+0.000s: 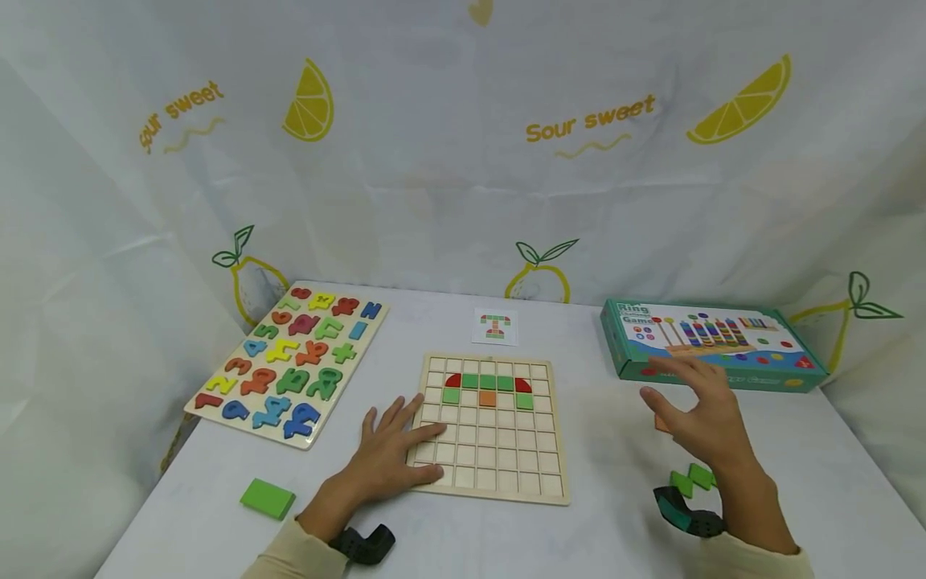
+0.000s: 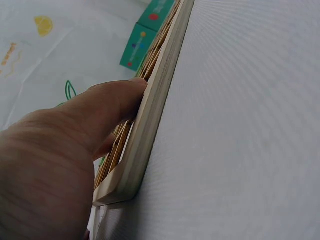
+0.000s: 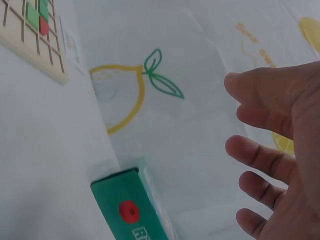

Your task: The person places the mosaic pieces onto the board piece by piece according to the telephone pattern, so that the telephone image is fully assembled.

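My left hand [image 1: 391, 452] rests on the left edge of a wooden grid board [image 1: 499, 498], fingers spread. In the left wrist view, its thumb [image 2: 110, 102] touches the board's rim. Near the board's top, several green square tiles [image 1: 488, 381] sit in cells between two red rounded pieces [image 1: 522, 386]. Below them are an orange tile [image 1: 488, 399] and two green ones. My right hand [image 1: 705, 414] hovers over the table's right side, thumb and fingers apart, holding nothing. Partly hidden behind it is an orange piece [image 1: 661, 424]. Green tiles [image 1: 698, 475] lie near the right wrist.
A pattern card [image 1: 495, 327] lies behind the grid board. At the back right stands a green Ring Game box [image 1: 723, 342]. A number puzzle board [image 1: 285, 363] lies at the left, with a green block [image 1: 268, 498] in front. A printed white cloth [image 1: 448, 185] hangs behind.
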Available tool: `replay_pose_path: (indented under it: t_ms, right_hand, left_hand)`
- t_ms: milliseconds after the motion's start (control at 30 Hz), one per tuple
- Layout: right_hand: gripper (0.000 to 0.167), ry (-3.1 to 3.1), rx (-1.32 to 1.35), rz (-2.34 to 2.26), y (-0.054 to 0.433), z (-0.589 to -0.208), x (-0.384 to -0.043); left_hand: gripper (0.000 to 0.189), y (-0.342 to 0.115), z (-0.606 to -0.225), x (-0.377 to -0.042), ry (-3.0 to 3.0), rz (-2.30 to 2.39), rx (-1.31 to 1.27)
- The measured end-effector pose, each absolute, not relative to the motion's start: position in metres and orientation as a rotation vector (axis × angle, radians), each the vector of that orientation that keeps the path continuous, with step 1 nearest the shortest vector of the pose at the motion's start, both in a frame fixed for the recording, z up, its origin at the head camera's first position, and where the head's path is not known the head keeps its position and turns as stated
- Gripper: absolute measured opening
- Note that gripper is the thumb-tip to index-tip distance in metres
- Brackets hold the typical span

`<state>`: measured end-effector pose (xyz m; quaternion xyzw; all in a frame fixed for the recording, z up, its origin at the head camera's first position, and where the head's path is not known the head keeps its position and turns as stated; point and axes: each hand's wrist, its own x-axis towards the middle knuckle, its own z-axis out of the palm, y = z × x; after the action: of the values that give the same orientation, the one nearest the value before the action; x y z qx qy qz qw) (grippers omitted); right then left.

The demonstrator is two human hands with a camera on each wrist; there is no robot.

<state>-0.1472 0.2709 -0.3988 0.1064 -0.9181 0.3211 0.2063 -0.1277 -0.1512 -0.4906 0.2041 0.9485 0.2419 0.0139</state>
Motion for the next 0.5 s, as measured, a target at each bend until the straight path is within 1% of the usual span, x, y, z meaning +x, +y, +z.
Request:
replay_pose_path:
  t_ms: [333, 500]
  right_hand:
    - [0.050, -2.744, 0.080, 0.867, 0.305, -0.432, -0.151]
    - [0.054, -2.836, 0.074, 0.906, 0.317, -0.449, -0.152]
  left_hand:
    - [0.064, -0.150, -0.490, -0.128, 2.951, 0.734, 0.617]
    - [0.065, -0.150, -0.490, -0.127, 2.947, 0.739, 0.612]
